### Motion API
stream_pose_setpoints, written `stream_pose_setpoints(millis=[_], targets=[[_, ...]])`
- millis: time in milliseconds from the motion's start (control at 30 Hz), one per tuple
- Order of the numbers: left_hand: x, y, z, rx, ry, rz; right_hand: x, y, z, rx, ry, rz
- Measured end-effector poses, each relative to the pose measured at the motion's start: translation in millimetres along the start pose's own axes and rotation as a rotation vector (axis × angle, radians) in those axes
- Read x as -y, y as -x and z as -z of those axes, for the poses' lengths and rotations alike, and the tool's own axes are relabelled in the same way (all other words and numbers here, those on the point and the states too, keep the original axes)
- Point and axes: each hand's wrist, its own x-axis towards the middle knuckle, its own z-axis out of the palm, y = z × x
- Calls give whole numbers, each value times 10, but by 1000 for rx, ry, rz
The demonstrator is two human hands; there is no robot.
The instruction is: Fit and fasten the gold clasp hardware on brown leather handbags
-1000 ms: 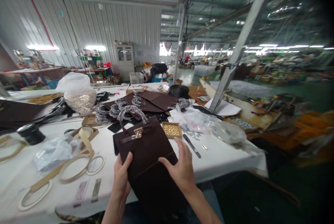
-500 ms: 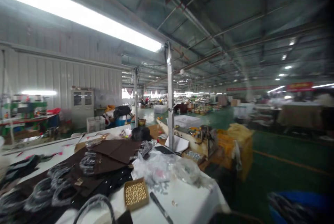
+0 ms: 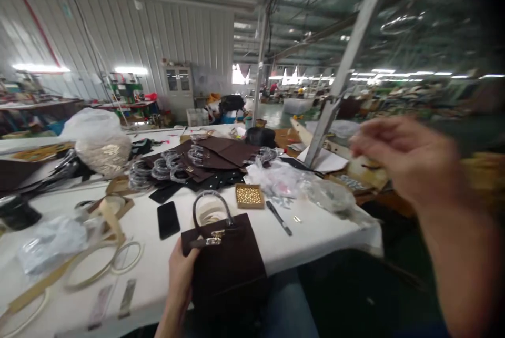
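My left hand (image 3: pixel 182 269) grips the left edge of a dark brown handbag (image 3: pixel 231 259), thumb on its front. The bag is tilted at the table's front edge, above my lap. It has a gold-coloured clasp (image 3: pixel 215 238) and a rounded handle (image 3: pixel 211 194) that looks wrapped in clear plastic. My right hand (image 3: pixel 410 159) is raised at the right, apart from the bag and blurred by motion. Its fingers curl toward the thumb as in a pinch; anything between them is too small or smeared to make out.
Behind the bag on the white table (image 3: pixel 232 204) are a box of gold-coloured studs (image 3: pixel 250 197), a dark pen-like tool (image 3: pixel 279 218) and a phone (image 3: pixel 168 220). Tape rolls (image 3: pixel 90 267) lie left. Brown bag pieces (image 3: pixel 229 151) and plastic bags (image 3: pixel 276 177) lie farther back. A metal post (image 3: pixel 347 59) rises behind.
The view has swung left and down. The brown handbag, mostly below the frame before, now shows with my left hand on it. My right hand has come into view, raised at the right.
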Motion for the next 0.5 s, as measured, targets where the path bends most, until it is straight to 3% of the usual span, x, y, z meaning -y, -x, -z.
stream_pose_setpoints(millis=[67,100,167,233,333,500], targets=[[29,25,-7,3,-6,13,-46,754,-565,381,-28,-109],[37,40,0,-3,-8,13,-42,1137,-875,480,-21,-120],[47,76,33,-18,-4,12,-38,1783,-1467,559,14,-118],[49,120,72,-20,11,30,-67,2187,-1937,609,5,-198],[41,190,88,-15,37,66,-153,2399,-2330,582,-97,-262],[59,239,53,-60,66,74,-291,2433,-2484,539,-196,-219]])
